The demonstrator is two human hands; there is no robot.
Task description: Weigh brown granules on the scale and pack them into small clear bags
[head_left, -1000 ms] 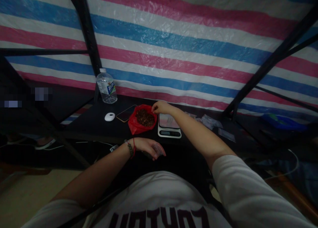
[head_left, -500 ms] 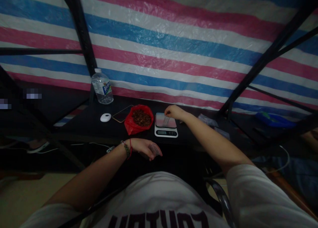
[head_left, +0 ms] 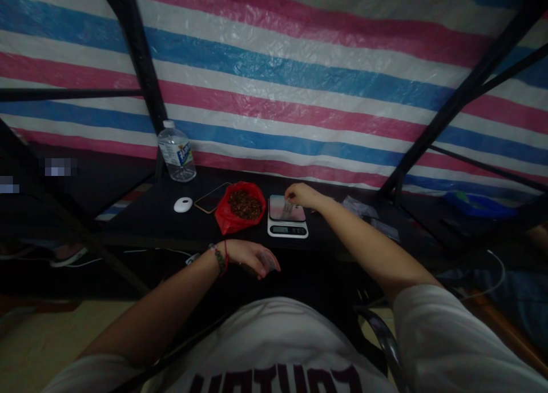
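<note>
My left hand (head_left: 246,255) hangs in front of the table edge, closed on a small clear plastic bag (head_left: 269,260) with a red rim. My right hand (head_left: 302,195) is above the white kitchen scale (head_left: 287,231), its fingertips pinched over the shiny weighing plate. Whatever lies in that pinch is too small and dark to name. Left of the scale sits an open red plastic bag (head_left: 225,219), filled with small brown pieces (head_left: 246,204) that I cannot identify. The scale's display is too dim to read.
Flat clear plastic bags (head_left: 359,206) lie right of the scale. A phone (head_left: 212,199), a white oval object (head_left: 183,204) and a large clear bottle (head_left: 177,153) stand to the left. Dark metal posts (head_left: 139,61) frame the table (head_left: 141,227), with striped sheeting (head_left: 278,96) behind.
My right hand has moved from the red bag's right edge to over the scale plate, where it stays pinched. My left hand keeps its hold on the small bag. The view has shifted slightly.
</note>
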